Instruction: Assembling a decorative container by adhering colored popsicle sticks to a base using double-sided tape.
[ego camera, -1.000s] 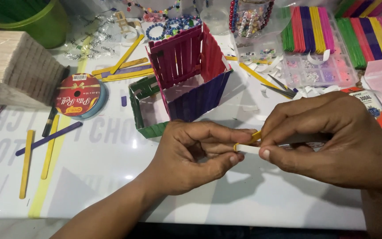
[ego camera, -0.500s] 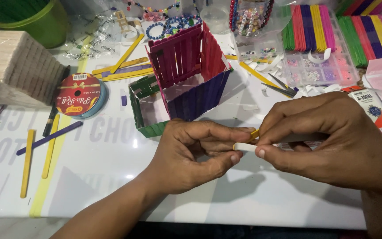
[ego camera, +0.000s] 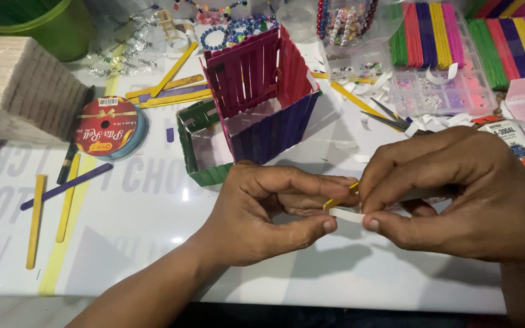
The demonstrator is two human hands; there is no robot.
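From my head camera, my left hand and right hand meet fingertip to fingertip low over the white table. Between them I pinch a short yellow craft stick with a small white strip lying just under it; my left thumb and forefinger close on one end, my right thumb and forefinger on the other, so both hands are grasping. Just beyond my left hand stands the stick house, its walls pink, red and purple, with a green stick frame touching its near corner. Farther out past my left wrist lie a red ribbon spool and loose yellow sticks. Beyond my right hand sits a clear tray of coloured sticks.
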